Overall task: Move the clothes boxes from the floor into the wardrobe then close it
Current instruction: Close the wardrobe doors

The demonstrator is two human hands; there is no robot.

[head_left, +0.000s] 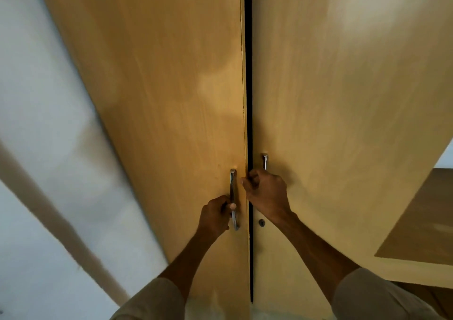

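Observation:
Two tall wooden wardrobe doors fill the view, the left door [171, 99] and the right door [343, 99], with a narrow dark gap [248, 99] between them. My left hand [215, 215] is wrapped around the lower part of the left door's metal handle [232, 185]. My right hand [266, 192] grips the right door's metal handle [265, 160], hiding most of it. A small keyhole [262, 222] sits below my right hand. No clothes boxes are in view.
A white wall [49, 99] runs along the left with a beige strip [49, 212] crossing it. Another wooden panel [421, 221] stands at the right edge. Pale floor [269, 313] shows at the bottom between my arms.

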